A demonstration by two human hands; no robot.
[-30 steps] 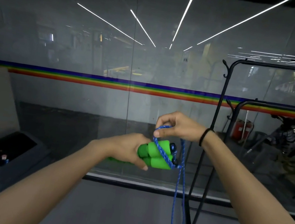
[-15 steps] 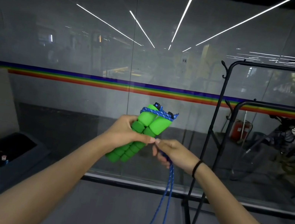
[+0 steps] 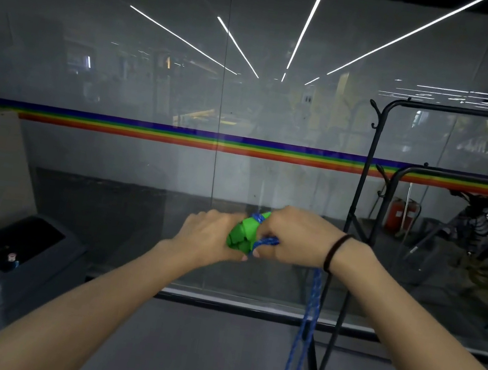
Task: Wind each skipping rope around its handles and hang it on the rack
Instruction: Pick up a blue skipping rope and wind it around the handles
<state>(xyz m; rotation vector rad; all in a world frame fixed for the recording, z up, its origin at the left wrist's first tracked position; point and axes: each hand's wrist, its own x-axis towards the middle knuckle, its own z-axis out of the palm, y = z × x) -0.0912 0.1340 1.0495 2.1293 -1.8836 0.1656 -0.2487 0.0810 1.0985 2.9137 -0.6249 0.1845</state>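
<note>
Two green foam handles (image 3: 242,234), bunched together, are up in mid-air just left of the black rack (image 3: 359,204). The left hand (image 3: 210,235) wraps its fingers round them, and the right hand (image 3: 295,237) curls its fingers tight on the blue braided rope (image 3: 307,308), which trails down off-frame. Both hands hide most of the handles.
</note>
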